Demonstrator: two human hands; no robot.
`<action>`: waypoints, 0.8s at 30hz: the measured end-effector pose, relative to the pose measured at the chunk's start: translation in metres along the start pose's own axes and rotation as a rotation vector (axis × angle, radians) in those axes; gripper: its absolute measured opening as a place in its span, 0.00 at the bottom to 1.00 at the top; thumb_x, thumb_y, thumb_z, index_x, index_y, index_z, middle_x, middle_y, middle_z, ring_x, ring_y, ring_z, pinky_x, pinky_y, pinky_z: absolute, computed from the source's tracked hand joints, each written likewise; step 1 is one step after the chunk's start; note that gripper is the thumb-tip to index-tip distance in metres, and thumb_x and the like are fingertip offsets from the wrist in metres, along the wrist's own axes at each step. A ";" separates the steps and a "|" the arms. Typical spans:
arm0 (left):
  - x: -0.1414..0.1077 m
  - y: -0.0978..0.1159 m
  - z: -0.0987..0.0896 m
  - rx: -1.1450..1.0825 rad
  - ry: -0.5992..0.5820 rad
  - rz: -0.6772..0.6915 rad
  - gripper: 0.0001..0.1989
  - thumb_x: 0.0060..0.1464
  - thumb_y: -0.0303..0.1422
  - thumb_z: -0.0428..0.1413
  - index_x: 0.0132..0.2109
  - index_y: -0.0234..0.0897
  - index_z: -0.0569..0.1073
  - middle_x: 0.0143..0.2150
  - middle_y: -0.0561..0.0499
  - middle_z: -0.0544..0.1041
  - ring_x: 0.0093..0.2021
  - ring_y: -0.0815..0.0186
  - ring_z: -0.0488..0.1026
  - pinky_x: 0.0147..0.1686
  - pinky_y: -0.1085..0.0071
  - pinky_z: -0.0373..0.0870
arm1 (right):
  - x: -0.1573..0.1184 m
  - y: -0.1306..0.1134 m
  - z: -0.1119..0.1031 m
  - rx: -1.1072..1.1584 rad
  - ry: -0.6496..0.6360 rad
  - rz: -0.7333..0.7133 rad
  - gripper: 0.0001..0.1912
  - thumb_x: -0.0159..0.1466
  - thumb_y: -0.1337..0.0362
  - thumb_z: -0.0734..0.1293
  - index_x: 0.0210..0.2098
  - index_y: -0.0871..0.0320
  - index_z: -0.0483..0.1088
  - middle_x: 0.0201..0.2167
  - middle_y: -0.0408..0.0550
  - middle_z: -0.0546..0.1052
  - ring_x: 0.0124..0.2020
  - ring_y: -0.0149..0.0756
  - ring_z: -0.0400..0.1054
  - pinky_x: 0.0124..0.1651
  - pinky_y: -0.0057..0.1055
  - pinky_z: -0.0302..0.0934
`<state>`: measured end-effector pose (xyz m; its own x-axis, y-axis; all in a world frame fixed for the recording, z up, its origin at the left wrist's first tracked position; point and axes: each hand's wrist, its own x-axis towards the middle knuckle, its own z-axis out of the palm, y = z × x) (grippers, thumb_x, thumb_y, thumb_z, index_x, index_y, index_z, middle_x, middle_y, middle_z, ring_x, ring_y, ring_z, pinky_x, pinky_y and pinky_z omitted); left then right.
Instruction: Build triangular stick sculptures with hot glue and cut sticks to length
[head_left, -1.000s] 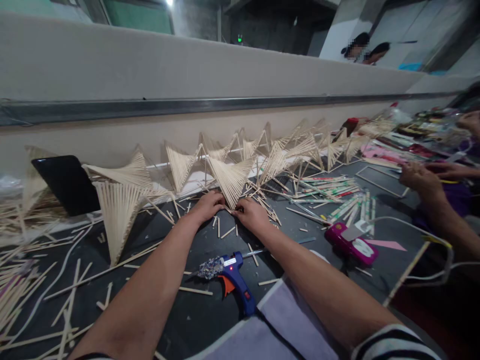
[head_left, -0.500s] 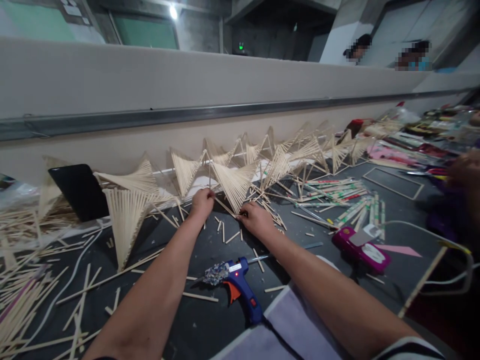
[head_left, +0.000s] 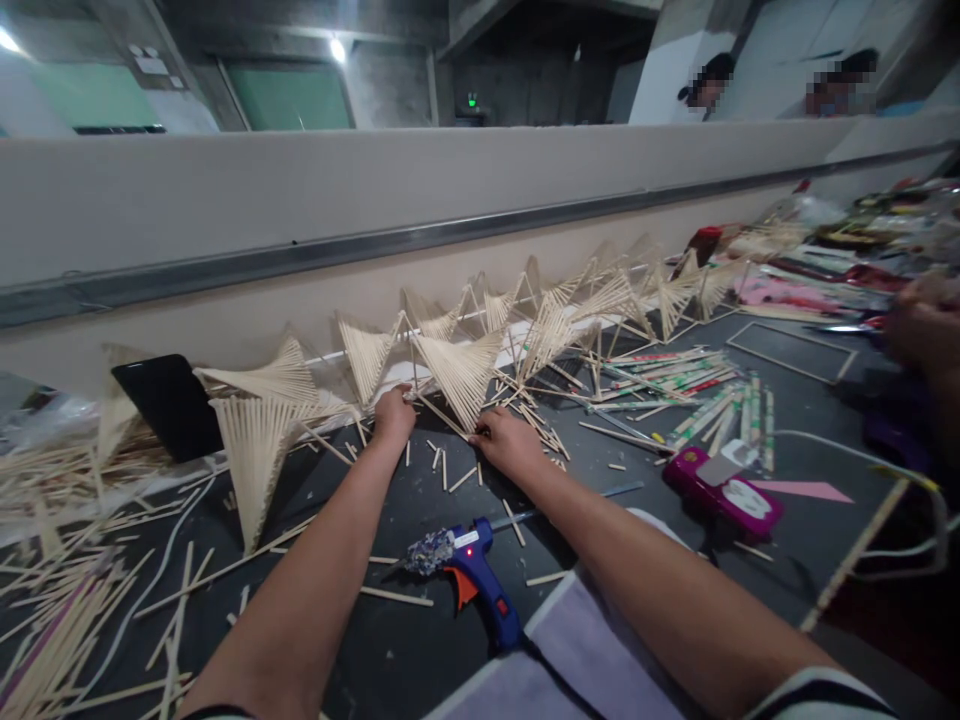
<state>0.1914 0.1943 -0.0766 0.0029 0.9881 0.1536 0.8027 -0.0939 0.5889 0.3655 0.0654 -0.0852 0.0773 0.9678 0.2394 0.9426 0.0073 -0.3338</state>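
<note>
A long wooden stick structure (head_left: 457,375) with twisted fan shapes stands along the wall. My left hand (head_left: 394,415) has its fingers closed at the structure's lower left edge, behind a slanting stick. At the bottom tip of the central fan, my right hand (head_left: 504,437) is pinched on the structure's lower corner. Short stick pieces (head_left: 444,468) lie between my hands. Nearer to me, a blue glue gun (head_left: 480,575) with an orange trigger and a small red light rests on the dark table.
A black tablet (head_left: 169,405) leans at the left beside loose sticks (head_left: 82,610). Wrapped sticks (head_left: 675,380), a magenta device (head_left: 724,495) and a stick rectangle (head_left: 791,350) lie rightward. Another person's hand (head_left: 926,315) is at the far right.
The view has tilted up and shifted slightly. My left hand has moved a little left along the structure, while my right hand stays at the fan's lower tip.
</note>
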 end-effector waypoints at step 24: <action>0.014 0.001 -0.002 -0.006 0.019 -0.121 0.09 0.39 0.22 0.55 0.31 0.36 0.75 0.35 0.43 0.78 0.41 0.57 0.73 0.36 0.68 0.66 | -0.001 -0.001 -0.007 0.011 -0.060 0.025 0.13 0.58 0.53 0.62 0.39 0.51 0.68 0.41 0.45 0.69 0.38 0.34 0.66 0.33 0.27 0.55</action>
<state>0.1908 0.2078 -0.0727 -0.1053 0.9897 0.0965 0.7932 0.0251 0.6085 0.3663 0.0632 -0.0790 0.0810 0.9811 0.1758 0.9371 -0.0149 -0.3487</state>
